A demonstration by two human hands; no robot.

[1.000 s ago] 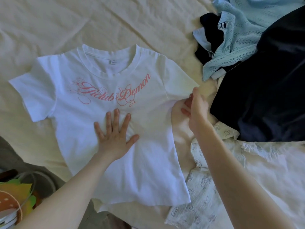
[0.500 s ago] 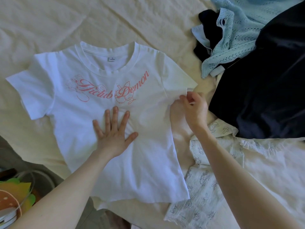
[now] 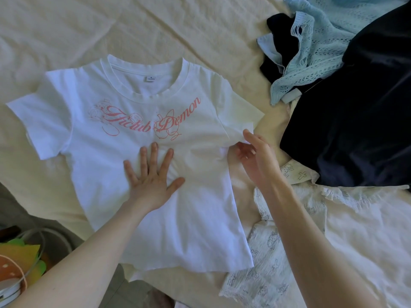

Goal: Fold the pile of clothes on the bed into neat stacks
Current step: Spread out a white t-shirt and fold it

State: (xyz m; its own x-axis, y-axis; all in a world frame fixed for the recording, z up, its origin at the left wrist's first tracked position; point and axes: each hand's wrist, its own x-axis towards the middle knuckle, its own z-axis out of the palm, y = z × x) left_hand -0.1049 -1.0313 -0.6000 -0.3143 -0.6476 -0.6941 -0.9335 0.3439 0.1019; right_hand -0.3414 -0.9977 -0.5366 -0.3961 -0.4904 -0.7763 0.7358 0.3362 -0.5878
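From the head camera, I am looking down at a white t-shirt (image 3: 138, 152) lying face up and spread flat on the cream bedsheet (image 3: 111, 30), its neck pointing away from me and pink script printed across the chest. I am pressing my left hand (image 3: 153, 176) flat on the t-shirt just below the print, fingers straight and splayed, palm down on the cloth. My right hand (image 3: 255, 154) is hovering at the t-shirt's right edge, just under the right sleeve (image 3: 240, 116); its fingers are loosely extended and parted, and the fingertips are at the sleeve's hem, though I cannot tell whether they are actually pinching the cloth or only touching it.

To the right of the t-shirt, the rest of the clothes are lying unfolded: a dark navy garment (image 3: 355, 121) is sprawling well to the right, a light blue knitted piece (image 3: 315, 58) is draping over its far edge, and a pale printed garment with lace trim (image 3: 289, 252) is lying bunched just beside the t-shirt's lower right hem, partly under my right forearm. To the near left of the t-shirt, past the bed's edge, some orange and green things (image 3: 17, 258) are showing, too blurred to name.
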